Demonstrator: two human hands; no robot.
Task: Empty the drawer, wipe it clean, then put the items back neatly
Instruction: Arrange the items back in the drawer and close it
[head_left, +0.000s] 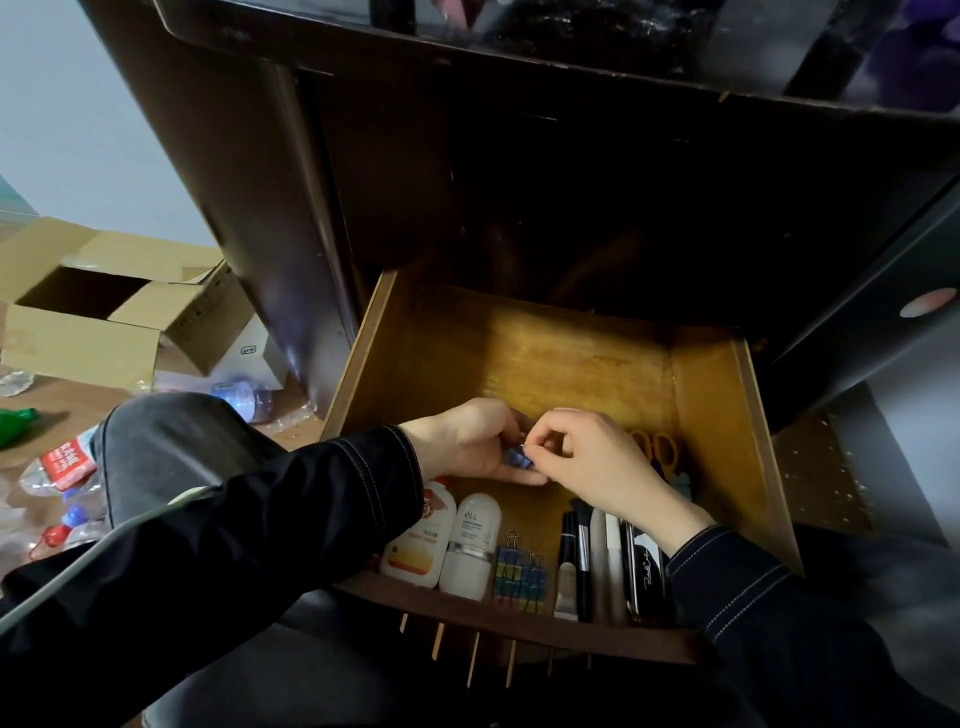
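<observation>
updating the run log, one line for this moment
left hand: holds small blue item | right hand: pinches same item | drawer: open, bottles at front

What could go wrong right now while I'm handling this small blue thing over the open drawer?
The small blue clip-like piece, pinched between your left hand and right hand, could slip and drop among the coloured binder clips.
The orange-handled scissors lie close beside your right hand; a careless move might catch them.
Your black left sleeve sits right by the two white bottles and may knock them askew.
</observation>
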